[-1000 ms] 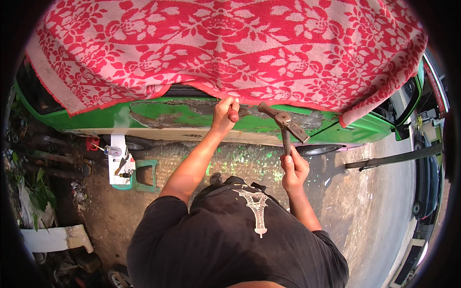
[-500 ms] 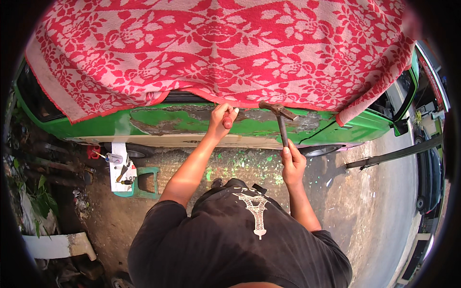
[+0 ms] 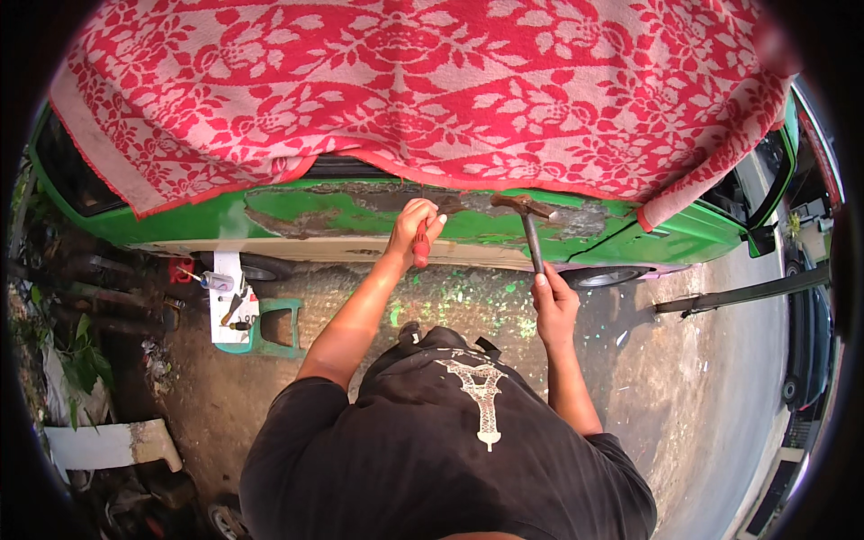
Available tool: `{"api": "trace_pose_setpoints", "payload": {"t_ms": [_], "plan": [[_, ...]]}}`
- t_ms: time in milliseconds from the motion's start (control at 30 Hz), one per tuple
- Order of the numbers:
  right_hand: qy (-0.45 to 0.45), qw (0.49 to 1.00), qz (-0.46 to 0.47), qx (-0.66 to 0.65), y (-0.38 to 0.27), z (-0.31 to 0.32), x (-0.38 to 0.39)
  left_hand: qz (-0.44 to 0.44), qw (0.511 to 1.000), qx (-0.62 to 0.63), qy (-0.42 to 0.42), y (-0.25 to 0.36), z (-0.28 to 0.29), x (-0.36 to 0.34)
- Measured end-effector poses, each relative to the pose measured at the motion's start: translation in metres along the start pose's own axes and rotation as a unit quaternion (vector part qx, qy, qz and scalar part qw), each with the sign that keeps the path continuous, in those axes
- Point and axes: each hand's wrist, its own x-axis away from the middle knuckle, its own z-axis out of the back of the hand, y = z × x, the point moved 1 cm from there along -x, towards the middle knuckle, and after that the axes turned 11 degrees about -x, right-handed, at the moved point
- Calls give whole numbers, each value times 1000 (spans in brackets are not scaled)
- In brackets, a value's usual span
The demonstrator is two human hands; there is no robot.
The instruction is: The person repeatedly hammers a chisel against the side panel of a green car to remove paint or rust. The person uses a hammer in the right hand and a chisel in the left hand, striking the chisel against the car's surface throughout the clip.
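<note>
Nearest: person's black cloth T-shirt with pale tower print [image 3: 450, 441], both forearms reaching forward from it.

Right hand [image 3: 556, 310]: fingers wrapped round the lower end of a brown, rusty-looking metal hammer with a straight dark shaft [image 3: 533, 241], thumb up along the shaft. Hammer is ahead of that hand, in front of the vehicle side. Shaft's long axis runs away from the person, leaning slightly left; head sits crosswise at the far end, its right end a bit nearer. Contact with the panel: can't tell. Should handle head-heavy and rigid, not fragile; low on the shaft looks the right hold.

Left hand [image 3: 416, 225]: fingers curled closed on a red, rounded, rod-like tool handle [image 3: 420, 249]. Butt sticks out below the fist, pointing back at the person, axis roughly near-far. Working end hidden, type unclear. Probably light and stiff, maybe slick if sweaty; best held mid-grip, butt clear.

Off left, well apart: teal plastic stool [image 3: 294, 326], white sheet and small tools on it.

Beyond the hands: green painted metal vehicle side [image 3: 202, 214], paint broken by long rough grey-brown patches.

Farthest up: red-and-pink floral woven cloth [image 3: 405, 90] draped over the vehicle, lower edge just above the left fist.
</note>
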Motion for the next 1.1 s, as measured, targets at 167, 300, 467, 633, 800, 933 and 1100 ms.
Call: {"api": "trace_pose_setpoints", "payload": {"t_ms": [167,300,467,633,800,933,1100], "plan": [[-4,1000,-13,-3,2,10,4,23,998,-48,-45,5,-6,10],[-4,999,-36,-41,2,17,10,-13,997,-58,-42,13,-13,16],[-3,999,-35,-34,13,35,10,-14,997,-72,-39,10,-21,16],[-9,999,-36,-38,15,46,9,-19,996,-77,-26,10,-19,11],[-17,998,-40,-43,16,48,3,-15,998,-69,0,5,-18,6],[-20,999,-33,-27,16,48,1,-12,997,-70,-6,6,-18,1],[-33,998,-50,-35,8,46,-1,-10,997,-70,2,3,-17,2]]}}
